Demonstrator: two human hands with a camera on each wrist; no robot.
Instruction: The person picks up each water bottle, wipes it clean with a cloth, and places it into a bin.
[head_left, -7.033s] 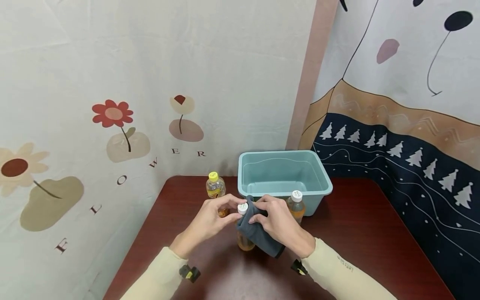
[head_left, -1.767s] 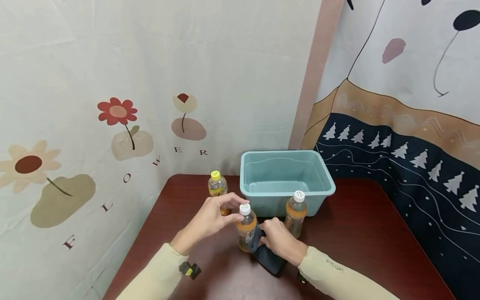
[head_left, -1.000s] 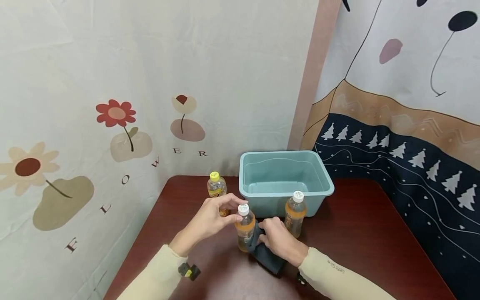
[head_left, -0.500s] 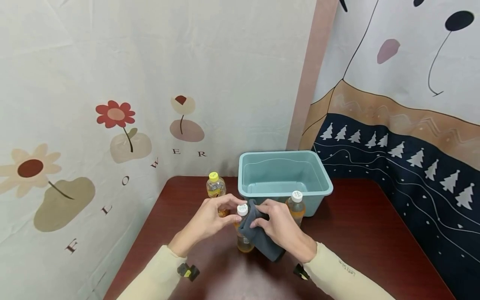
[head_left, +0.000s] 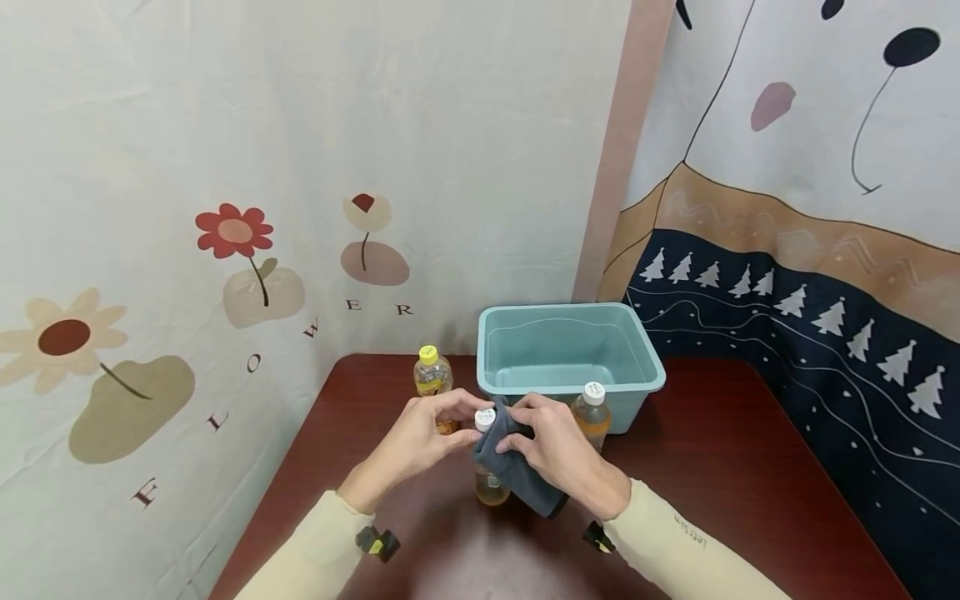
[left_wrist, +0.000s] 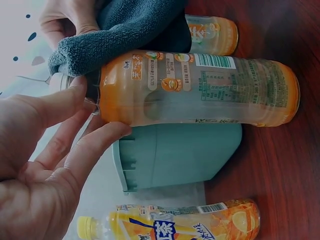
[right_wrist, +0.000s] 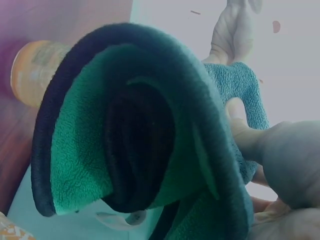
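A clear bottle (head_left: 491,490) with a white cap stands upright on the dark red table (head_left: 675,500). My left hand (head_left: 414,435) holds it near the cap (head_left: 484,419) between thumb and fingers. A folded dark grey cloth (head_left: 521,475) is pinched in my right hand (head_left: 557,437) and pressed around the bottle's neck, just under the cap. In the left wrist view the bottle's orange-banded label (left_wrist: 170,90) shows printed text, and the cloth (left_wrist: 120,40) covers part of the shoulder. The right wrist view is mostly filled by the loose folds of the cloth (right_wrist: 195,130).
A light blue plastic bin (head_left: 570,390) stands at the back of the table. In front of its right side is another white-capped bottle (head_left: 592,412), partly behind my right hand. A yellow-capped bottle (head_left: 431,375) stands at the back left, partly behind my left hand.
My right hand has brought the cloth up from the bottle's lower side to its neck, where it also was several seconds ago. My left hand has stayed at the cap.
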